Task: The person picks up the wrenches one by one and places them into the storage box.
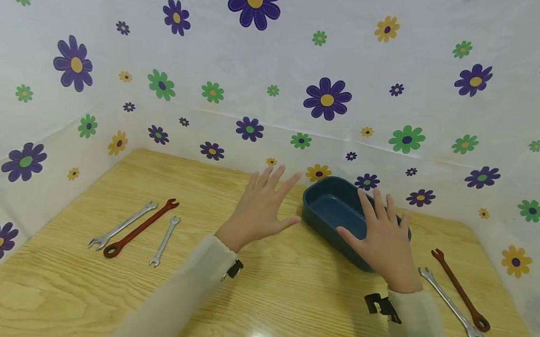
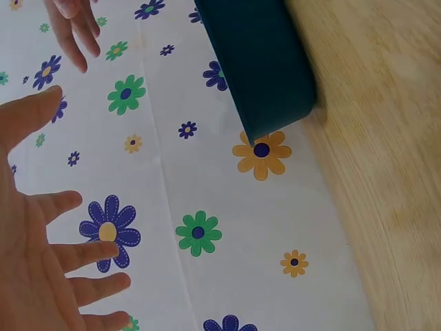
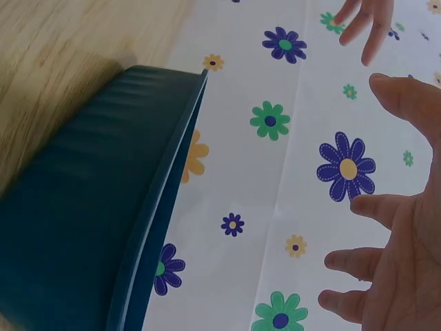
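Both hands hover over the table with fingers spread and hold nothing. My left hand [image 1: 258,210] is left of a dark blue-green plastic basin [image 1: 331,231]; its spread fingers [image 2: 86,258] also show in the left wrist view. In the head view my right hand [image 1: 380,240] covers part of the basin's right side. The right wrist view shows that hand's fingers [image 3: 358,262] apart from the basin wall [image 3: 89,186]. Right of the right hand lie a silver wrench [image 1: 452,305] and a red-brown wrench [image 1: 460,289].
At the left of the wooden table [image 1: 259,305] lie a long silver wrench [image 1: 123,224], a red-brown wrench [image 1: 140,228] and a smaller silver wrench [image 1: 165,240]. A white flower-print cloth [image 1: 279,47] stands behind the table and along its sides.
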`<state>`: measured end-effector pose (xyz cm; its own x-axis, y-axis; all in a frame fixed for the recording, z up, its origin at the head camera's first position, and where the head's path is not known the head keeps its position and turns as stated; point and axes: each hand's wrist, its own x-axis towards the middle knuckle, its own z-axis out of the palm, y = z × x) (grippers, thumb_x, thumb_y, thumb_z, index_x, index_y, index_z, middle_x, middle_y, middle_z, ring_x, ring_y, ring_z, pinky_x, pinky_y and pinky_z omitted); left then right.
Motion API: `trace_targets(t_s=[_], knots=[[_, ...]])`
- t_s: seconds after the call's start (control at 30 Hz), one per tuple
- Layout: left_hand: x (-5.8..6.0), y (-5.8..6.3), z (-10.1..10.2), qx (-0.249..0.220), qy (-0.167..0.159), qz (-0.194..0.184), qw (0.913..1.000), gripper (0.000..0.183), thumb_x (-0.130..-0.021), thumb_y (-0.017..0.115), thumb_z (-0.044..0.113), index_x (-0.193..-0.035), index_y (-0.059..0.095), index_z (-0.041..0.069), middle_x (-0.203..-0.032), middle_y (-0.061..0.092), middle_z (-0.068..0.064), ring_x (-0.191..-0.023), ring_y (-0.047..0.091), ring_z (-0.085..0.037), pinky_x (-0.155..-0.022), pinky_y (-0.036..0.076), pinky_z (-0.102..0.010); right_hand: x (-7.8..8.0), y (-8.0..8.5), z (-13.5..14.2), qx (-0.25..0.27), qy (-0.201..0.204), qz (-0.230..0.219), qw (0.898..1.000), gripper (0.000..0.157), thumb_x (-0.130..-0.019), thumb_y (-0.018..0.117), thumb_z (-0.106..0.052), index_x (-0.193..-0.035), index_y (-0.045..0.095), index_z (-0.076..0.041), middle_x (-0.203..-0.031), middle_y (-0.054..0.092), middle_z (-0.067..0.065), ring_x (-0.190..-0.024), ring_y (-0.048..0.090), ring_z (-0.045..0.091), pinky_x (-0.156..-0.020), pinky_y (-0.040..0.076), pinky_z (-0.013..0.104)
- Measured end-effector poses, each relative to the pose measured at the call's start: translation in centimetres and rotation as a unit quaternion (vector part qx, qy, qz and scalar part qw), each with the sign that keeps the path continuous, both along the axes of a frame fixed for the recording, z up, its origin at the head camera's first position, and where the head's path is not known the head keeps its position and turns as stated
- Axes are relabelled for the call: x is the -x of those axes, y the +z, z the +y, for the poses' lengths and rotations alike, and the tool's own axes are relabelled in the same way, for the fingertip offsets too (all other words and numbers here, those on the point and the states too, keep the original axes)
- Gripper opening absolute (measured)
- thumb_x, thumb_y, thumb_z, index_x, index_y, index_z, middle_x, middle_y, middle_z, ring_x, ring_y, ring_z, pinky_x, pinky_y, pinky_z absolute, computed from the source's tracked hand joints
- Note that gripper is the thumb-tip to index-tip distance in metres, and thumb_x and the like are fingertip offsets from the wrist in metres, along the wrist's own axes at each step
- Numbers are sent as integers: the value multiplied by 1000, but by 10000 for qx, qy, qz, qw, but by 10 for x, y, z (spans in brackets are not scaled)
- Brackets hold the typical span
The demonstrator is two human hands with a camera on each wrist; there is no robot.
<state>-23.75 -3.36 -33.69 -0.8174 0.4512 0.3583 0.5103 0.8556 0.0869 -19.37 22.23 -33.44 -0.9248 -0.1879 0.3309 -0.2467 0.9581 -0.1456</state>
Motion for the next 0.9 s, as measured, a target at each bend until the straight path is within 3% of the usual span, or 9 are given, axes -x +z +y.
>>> trace_targets(t_s=[0.37, 0.9], knots=[[29, 0, 14, 146, -813, 242, 9963, 75, -87, 56, 53, -147, 31, 16, -147, 38, -13, -136, 36, -29, -113, 27, -45, 2, 4, 17, 65, -208, -249, 9995, 86, -85, 56, -55, -150, 19, -12, -154, 15, 25, -141, 10, 50, -102, 10, 74], [71, -18, 47, 269, -876, -164, 9957, 64, -92, 52, 46, -145, 35, 14, -144, 42, -13, -132, 42, -28, -108, 35, -42, 11, -12, 46, 0, -641, -99, 9979, 78, -88, 57, -47, -145, 27, -4, -147, 24, 33, -132, 23, 57, -98, 19, 75]])
